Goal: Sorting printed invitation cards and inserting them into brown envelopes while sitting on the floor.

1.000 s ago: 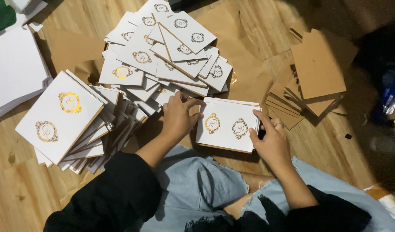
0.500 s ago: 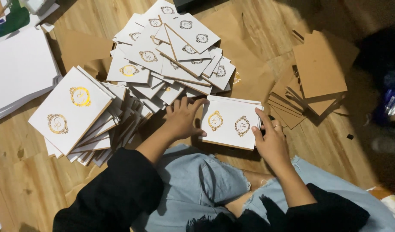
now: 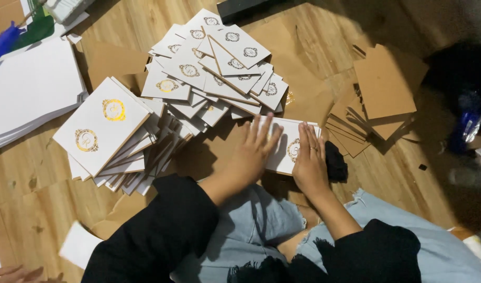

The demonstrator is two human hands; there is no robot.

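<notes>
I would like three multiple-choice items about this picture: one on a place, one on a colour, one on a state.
1. Where does the stack of brown boards lie?
A. on the person's lap
B. on the wooden floor, right of the hands
C. on top of the white sheets

2. What colour are the round emblems on the big card at the left?
A. gold
B. red
C. green

3. How are the left hand and right hand placed?
A. clenched in fists
B. raised in the air
C. pressed flat on a white card

Answers: 1 B, the boards rest on the floor planks; 2 A, both emblems shine gold; 3 C, the fingers lie spread on the card.
</notes>
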